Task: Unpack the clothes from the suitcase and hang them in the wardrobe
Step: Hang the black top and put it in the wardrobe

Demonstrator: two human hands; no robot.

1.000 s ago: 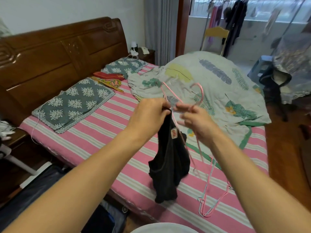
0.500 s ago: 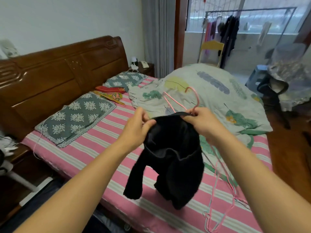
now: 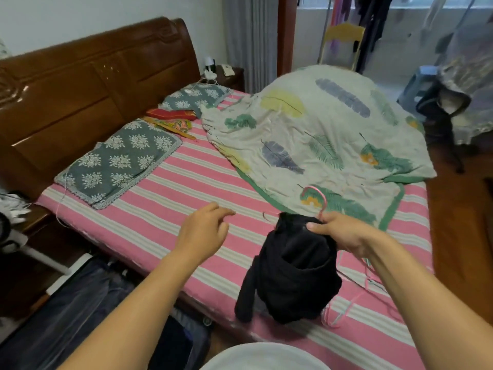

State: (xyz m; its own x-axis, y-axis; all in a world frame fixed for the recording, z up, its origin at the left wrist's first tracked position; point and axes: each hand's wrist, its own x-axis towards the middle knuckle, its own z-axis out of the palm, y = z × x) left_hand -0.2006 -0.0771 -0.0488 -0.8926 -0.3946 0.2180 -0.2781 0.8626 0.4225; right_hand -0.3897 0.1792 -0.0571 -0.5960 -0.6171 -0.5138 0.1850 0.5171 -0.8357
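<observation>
While the right hand [image 3: 344,235] pinches the pink hanger [image 3: 318,201] and black top [image 3: 290,273] over the near edge of the bed [image 3: 165,198], the left hand [image 3: 204,232] hangs free with fingers spread
</observation>
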